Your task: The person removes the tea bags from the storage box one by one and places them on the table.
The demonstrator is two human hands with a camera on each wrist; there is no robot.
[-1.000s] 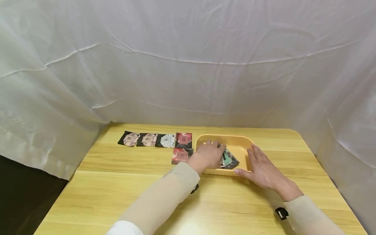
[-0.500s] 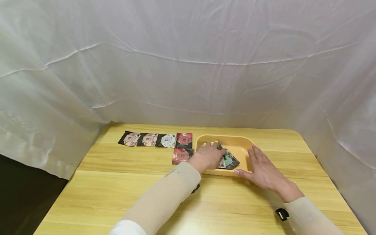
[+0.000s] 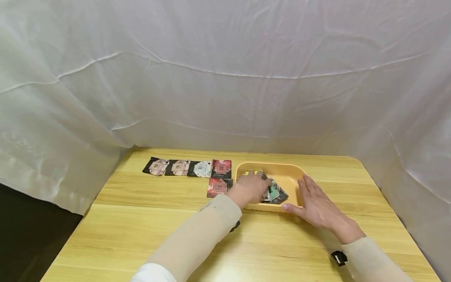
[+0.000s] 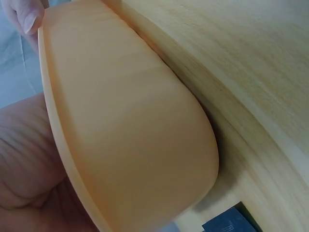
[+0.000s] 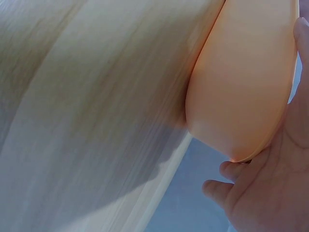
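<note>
A yellow-orange tray [image 3: 292, 168] with rounded corners stands on the table and holds several flat, dark printed packets, one with a green label [image 3: 273, 192]. My left hand [image 3: 251, 188] reaches over the tray's left side, its spread fingers resting on the packets. A bit of yellow packet [image 3: 247, 172] shows by its fingertips; the palm hides the rest. At the tray's right end, my right hand [image 3: 318, 205] lies against the rim with long, straight fingers, its thumb on the front edge. The left wrist view and right wrist view show the tray's outer wall [image 4: 130, 111].
Left of the tray, a row of packets runs along the table [image 3: 141, 219]: two with beige labels [image 3: 177, 167], a pale blue one [image 3: 200, 168] and a red one [image 3: 221, 168]. Another red packet [image 3: 219, 187] lies below that. A whitish curtain [image 3: 225, 98] hangs behind.
The left hand has shifted slightly among the packets, and a yellow packet now shows by its fingertips. The right hand stays at the tray's rim. The packets outside have not moved.
</note>
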